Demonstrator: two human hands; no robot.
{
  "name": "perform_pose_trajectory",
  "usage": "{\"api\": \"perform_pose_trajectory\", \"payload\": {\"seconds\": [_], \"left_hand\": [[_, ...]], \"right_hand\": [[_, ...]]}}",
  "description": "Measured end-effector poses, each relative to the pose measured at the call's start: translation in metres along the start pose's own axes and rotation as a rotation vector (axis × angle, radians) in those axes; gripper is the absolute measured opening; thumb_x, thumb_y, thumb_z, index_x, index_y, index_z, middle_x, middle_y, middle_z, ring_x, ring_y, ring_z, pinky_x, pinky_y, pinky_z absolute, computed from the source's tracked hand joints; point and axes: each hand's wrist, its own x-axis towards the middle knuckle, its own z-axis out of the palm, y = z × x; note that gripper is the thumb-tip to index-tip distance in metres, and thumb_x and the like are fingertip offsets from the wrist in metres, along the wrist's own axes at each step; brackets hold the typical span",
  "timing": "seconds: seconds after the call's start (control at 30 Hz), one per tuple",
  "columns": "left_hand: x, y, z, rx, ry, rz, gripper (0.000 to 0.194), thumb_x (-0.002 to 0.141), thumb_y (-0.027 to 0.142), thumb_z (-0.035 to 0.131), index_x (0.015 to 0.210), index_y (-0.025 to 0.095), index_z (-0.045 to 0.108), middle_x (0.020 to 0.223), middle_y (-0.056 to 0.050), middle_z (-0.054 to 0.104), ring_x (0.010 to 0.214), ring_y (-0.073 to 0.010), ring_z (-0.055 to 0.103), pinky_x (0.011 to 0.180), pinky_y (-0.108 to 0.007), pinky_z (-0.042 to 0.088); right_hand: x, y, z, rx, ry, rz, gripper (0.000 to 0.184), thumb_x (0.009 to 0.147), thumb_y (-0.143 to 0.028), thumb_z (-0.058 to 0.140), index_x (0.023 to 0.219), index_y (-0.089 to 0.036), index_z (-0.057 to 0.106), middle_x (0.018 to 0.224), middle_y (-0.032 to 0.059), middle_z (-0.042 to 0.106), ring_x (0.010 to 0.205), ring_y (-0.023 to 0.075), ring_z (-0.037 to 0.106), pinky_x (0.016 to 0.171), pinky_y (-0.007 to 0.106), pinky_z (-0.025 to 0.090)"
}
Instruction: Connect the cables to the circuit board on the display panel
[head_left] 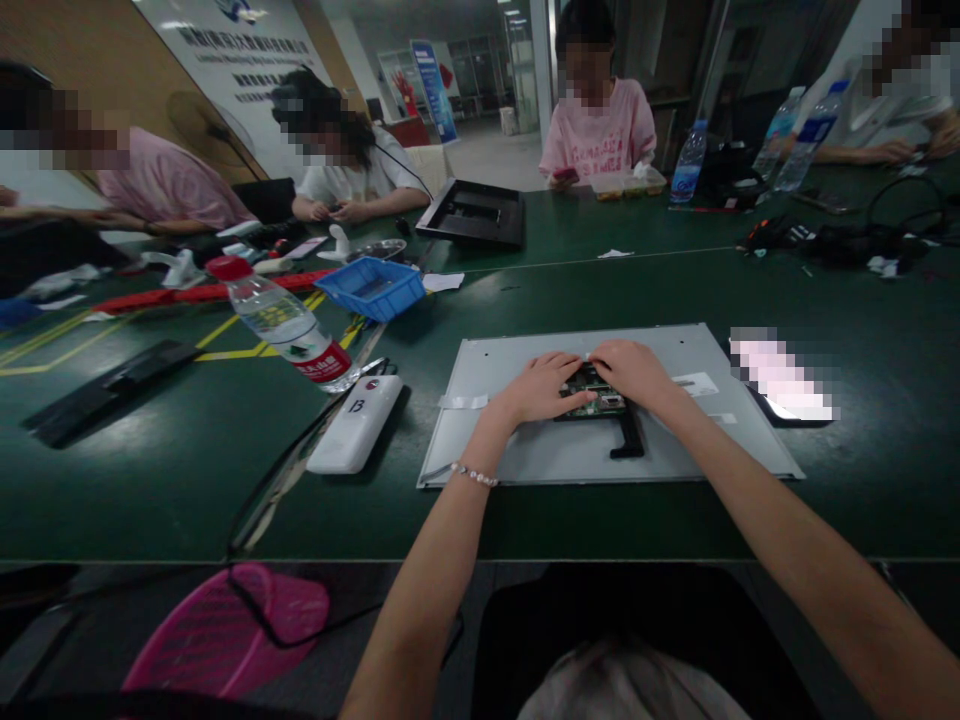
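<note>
A grey metal panel (525, 455) lies flat on the green table in front of me. A small green circuit board (600, 402) sits near its middle, with a black cable (630, 438) running toward me from it. My left hand (540, 385) rests on the left part of the board, fingers curled onto it. My right hand (634, 368) covers the board's upper right, fingers bent down on it. Both hands press or grip the board; what lies under the fingertips is hidden.
A white device (356, 422) and a tilted water bottle (281, 325) lie left of the panel. A blue tray (371, 287) sits farther back, a phone (784, 385) at the right. Several people sit around the table (150, 470). A pink basket (225, 630) is below its edge.
</note>
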Motion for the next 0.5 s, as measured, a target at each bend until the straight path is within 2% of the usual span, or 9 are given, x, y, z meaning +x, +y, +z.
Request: {"api": "perform_pose_trajectory", "payload": {"seconds": [0.3,0.5], "left_hand": [[-0.0016,-0.0002,0.0002,0.013,-0.006,0.004,0.072,0.088,0.066,0.028,0.139,0.016,0.034,0.141,-0.011,0.041,0.129,-0.0261,0.033,0.106,-0.042,0.027],[-0.0002,-0.0029,0.0037,0.021,-0.005,0.002,0.071,0.086,0.062,0.036,0.139,0.016,0.034,0.141,-0.01,0.041,0.129,-0.0264,0.033,0.106,-0.042,0.026]], "right_hand": [[0.0017,0.0008,-0.0004,0.049,0.0,-0.063,0.025,0.087,-0.016,0.045,0.093,-0.015,0.069,0.094,0.0104,0.069,0.091,0.0207,0.06,0.084,0.031,0.042],[0.0007,-0.0006,-0.0018,0.038,-0.016,-0.091,0.025,0.088,-0.016,0.043,0.092,-0.014,0.068,0.096,0.0114,0.068,0.094,0.0212,0.06,0.087,0.032,0.041]]}}
